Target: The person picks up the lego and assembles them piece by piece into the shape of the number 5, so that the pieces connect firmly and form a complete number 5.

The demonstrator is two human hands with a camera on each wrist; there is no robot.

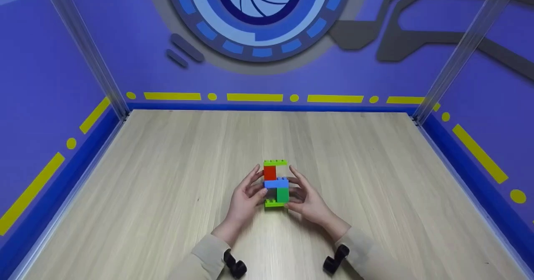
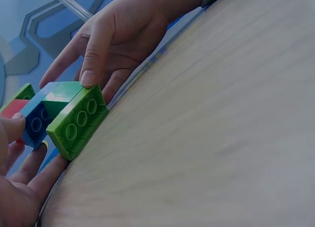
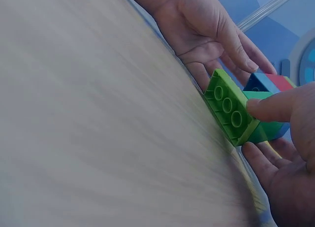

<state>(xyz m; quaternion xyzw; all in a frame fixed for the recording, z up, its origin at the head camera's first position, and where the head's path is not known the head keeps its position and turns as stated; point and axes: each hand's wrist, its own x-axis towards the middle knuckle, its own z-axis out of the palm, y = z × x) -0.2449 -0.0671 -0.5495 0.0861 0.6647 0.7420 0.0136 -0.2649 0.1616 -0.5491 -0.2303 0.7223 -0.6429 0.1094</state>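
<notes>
Both hands hold a stack of joined toy building bricks (image 1: pixel 282 195) between them, over the middle of the table's near half. Its light green end brick (image 2: pixel 78 122) turns a hollow underside with round tubes toward the wrist cameras. A green brick (image 3: pixel 268 130), a blue brick (image 1: pixel 271 184), a red brick (image 1: pixel 270 172) and another light green brick (image 1: pixel 275 162) follow in a zigzag. My left hand (image 1: pixel 245 198) grips the left side, thumb by the blue brick. On the right side, my right hand (image 1: pixel 311 205) has its thumb on the green bricks, with fingers behind.
A pale wood-grain table (image 1: pixel 167 167) lies beneath the hands. Blue-purple printed panels (image 1: pixel 100 29) stand around its back and sides, with clear corner posts (image 1: pixel 454 54). A black strap with a small device (image 1: pixel 235 265) sits at each wrist.
</notes>
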